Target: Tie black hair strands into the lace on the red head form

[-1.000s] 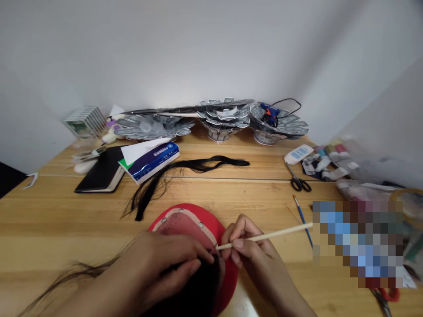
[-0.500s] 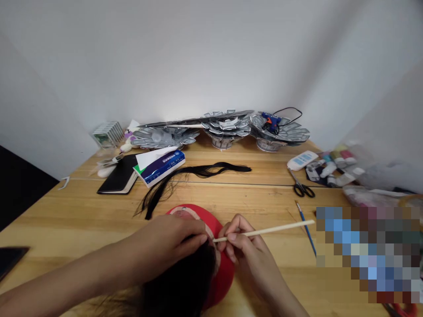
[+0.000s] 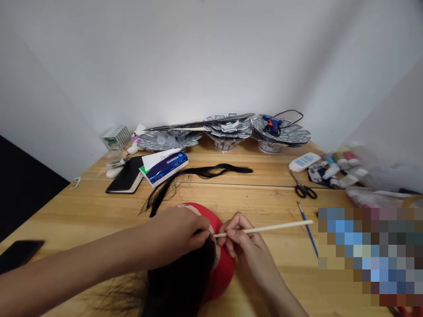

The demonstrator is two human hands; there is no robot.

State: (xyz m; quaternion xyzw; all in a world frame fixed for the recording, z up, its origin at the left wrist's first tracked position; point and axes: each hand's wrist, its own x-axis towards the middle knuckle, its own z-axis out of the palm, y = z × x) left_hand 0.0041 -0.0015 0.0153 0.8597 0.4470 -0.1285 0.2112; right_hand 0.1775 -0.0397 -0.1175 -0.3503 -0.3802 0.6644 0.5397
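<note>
Plain white walls meet behind a wooden bench [image 3: 264, 207], so what sits along its far edge?

Three round pieces built from silver-grey printed cards [image 3: 228, 134], with a blue glue gun [image 3: 271, 124] resting on the rightmost one, its black cord looping above

And nearer the middle?

A long hank of loose black hair [image 3: 198, 171] lies across the boards, just beside a tissue box [image 3: 163, 167] and a black notebook [image 3: 125, 180]. A black phone [image 3: 18, 255] sits by the left edge

What's over on the right?

Scissors [image 3: 304, 190], a blue-handled paintbrush [image 3: 307, 231], a white tube [image 3: 304, 162] and small paint bottles [image 3: 337, 163]. The corner past them is pixelated, too blurred to tell

Now the hands?

Close together, just apart. The right hand [image 3: 244, 240] pinches a thin wooden stick [image 3: 264, 229], its tip at the rim of a red dome-shaped form [image 3: 224, 273]. The left hand [image 3: 175, 231] presses its fingers in at that same rim, against long black hair [image 3: 178, 281]. Whether it's clamped on the strands, I can't tell

And that red form?

Near the front edge, under both hands, mostly covered by the hair
</note>
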